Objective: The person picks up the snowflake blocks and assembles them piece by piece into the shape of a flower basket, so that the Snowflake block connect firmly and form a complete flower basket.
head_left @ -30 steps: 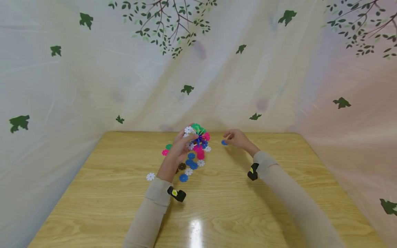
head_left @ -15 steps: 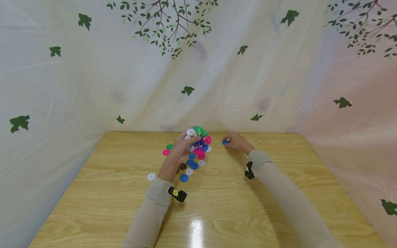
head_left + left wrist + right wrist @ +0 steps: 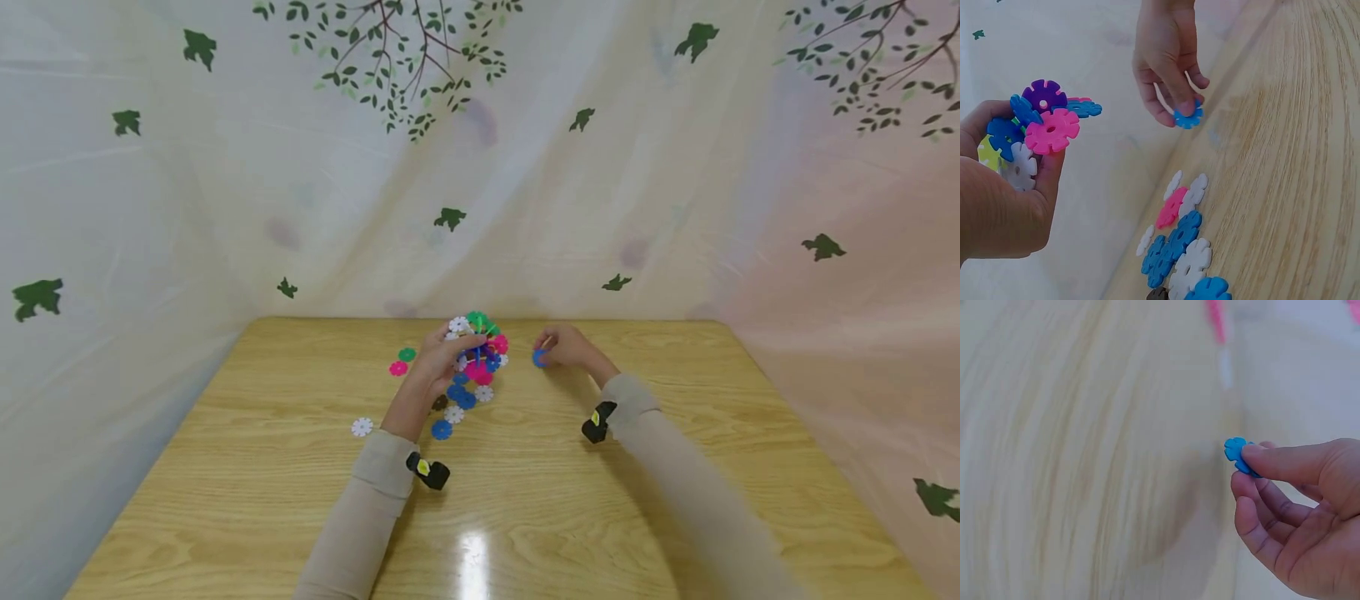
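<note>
l hand [image 3: 437, 358] grips a multicolour cluster of slotted plastic flower discs [image 3: 1063, 127]; r hand [image 3: 573, 346], apart to its right, pinches a small blue plastic flower disc [image 3: 1234, 449]. loose flat plastic flower discs [image 3: 465, 400] lie by l wrist. prob best: cluster steady, light edge pinch w/ far rim uncovered.

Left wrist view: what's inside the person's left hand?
The left hand holds a cluster of notched, flower-shaped plastic discs: purple, pink, blue, white and yellow-green ones show. The hand covers part of it, so any discs there cannot be seen.
</note>
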Action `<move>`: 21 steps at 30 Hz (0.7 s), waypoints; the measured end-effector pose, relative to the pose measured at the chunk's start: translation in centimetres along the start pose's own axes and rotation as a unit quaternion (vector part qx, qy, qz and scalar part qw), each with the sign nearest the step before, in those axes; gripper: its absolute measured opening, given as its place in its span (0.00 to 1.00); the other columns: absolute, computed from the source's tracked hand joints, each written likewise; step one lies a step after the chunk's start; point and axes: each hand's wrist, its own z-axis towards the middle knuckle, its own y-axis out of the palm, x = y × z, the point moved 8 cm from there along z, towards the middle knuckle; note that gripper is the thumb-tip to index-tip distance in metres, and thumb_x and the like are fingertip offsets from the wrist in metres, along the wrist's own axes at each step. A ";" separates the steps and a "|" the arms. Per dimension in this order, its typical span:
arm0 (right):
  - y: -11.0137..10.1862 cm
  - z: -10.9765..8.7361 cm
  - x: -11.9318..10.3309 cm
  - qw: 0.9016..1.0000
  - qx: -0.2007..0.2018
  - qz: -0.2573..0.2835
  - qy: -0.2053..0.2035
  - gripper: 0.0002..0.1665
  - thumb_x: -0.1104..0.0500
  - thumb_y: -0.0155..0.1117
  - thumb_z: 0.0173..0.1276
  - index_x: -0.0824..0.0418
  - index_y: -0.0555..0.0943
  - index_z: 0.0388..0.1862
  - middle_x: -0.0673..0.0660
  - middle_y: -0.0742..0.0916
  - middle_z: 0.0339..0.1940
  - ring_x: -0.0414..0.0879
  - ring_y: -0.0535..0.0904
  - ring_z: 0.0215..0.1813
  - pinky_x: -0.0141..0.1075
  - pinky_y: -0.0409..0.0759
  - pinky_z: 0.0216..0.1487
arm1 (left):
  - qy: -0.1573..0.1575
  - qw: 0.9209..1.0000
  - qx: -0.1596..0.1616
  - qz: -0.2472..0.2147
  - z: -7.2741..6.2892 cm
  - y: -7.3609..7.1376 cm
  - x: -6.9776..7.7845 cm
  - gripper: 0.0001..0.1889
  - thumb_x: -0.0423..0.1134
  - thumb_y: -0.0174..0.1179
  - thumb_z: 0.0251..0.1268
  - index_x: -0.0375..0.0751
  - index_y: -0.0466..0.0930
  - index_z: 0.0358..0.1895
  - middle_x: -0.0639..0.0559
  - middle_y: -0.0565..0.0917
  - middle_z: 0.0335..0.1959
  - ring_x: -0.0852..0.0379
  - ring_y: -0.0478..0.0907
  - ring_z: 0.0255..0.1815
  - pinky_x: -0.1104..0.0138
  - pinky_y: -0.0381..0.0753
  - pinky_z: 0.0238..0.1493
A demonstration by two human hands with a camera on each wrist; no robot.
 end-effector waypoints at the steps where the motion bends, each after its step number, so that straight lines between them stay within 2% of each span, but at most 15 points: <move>1: 0.1 -0.1 -0.2 1.000 0.000 0.027 -0.002 0.14 0.70 0.68 0.65 0.73 0.82 0.49 0.66 0.86 0.44 0.50 0.81 0.39 0.36 0.82 0.35 | 0.001 1.000 0.001 0.003 0.0 0.0 0.0 0.22 0.33 0.68 0.66 0.42 0.78 0.62 0.52 0.82 0.52 0.57 0.80 0.53 0.68 0.83 0.47; 4: 0.2 -0.6 -1.3 0.995 0.010 0.097 -0.015 0.17 0.67 0.65 0.70 0.73 0.82 0.55 0.63 0.87 0.43 0.50 0.83 0.38 0.44 0.86 0.37 | 0.005 1.000 0.003 0.010 0.0 -0.1 -0.1 0.20 0.33 0.68 0.66 0.43 0.79 0.60 0.54 0.84 0.49 0.58 0.80 0.50 0.67 0.83 0.45; 7: -0.1 -1.2 -3.1 0.988 0.031 0.149 -0.037 0.18 0.64 0.66 0.71 0.72 0.81 0.57 0.60 0.89 0.43 0.49 0.85 0.40 0.52 0.86 0.45 | 0.009 1.000 0.002 0.013 -0.1 -0.2 -0.2 0.18 0.34 0.67 0.66 0.43 0.79 0.58 0.56 0.85 0.44 0.59 0.82 0.46 0.66 0.83 0.44; 10: -0.6 -2.1 -5.4 0.979 0.057 0.186 -0.060 0.19 0.62 0.67 0.72 0.71 0.81 0.58 0.58 0.89 0.42 0.45 0.85 0.40 0.48 0.86 0.48 | 0.013 1.000 -0.002 0.012 -0.2 -0.2 -0.3 0.17 0.34 0.67 0.66 0.43 0.80 0.57 0.58 0.85 0.42 0.60 0.83 0.43 0.66 0.84 0.44; 13: -1.0 -3.0 -7.6 0.967 0.082 0.226 -0.080 0.18 0.62 0.68 0.72 0.72 0.82 0.56 0.55 0.89 0.39 0.42 0.84 0.38 0.38 0.86 0.42 | 0.013 1.000 -0.003 0.011 -0.2 -0.2 -0.4 0.18 0.34 0.67 0.66 0.42 0.80 0.58 0.57 0.86 0.41 0.60 0.84 0.41 0.66 0.85 0.43; 16: -1.1 -3.6 -9.2 0.957 0.102 0.254 -0.095 0.17 0.63 0.68 0.71 0.72 0.82 0.54 0.54 0.89 0.38 0.41 0.84 0.36 0.34 0.85 0.40 | 0.008 1.000 -0.001 0.011 -0.3 -0.1 -0.4 0.20 0.35 0.67 0.67 0.42 0.79 0.60 0.56 0.86 0.43 0.60 0.84 0.42 0.67 0.86 0.42; 21: -0.9 -4.1 -10.3 0.953 0.131 0.244 -0.126 0.17 0.63 0.68 0.71 0.74 0.83 0.53 0.66 0.88 0.43 0.39 0.84 0.35 0.35 0.86 0.40 | 0.004 1.000 0.001 0.014 -0.5 -0.1 -0.2 0.21 0.34 0.67 0.67 0.42 0.77 0.62 0.54 0.85 0.48 0.60 0.83 0.46 0.69 0.85 0.43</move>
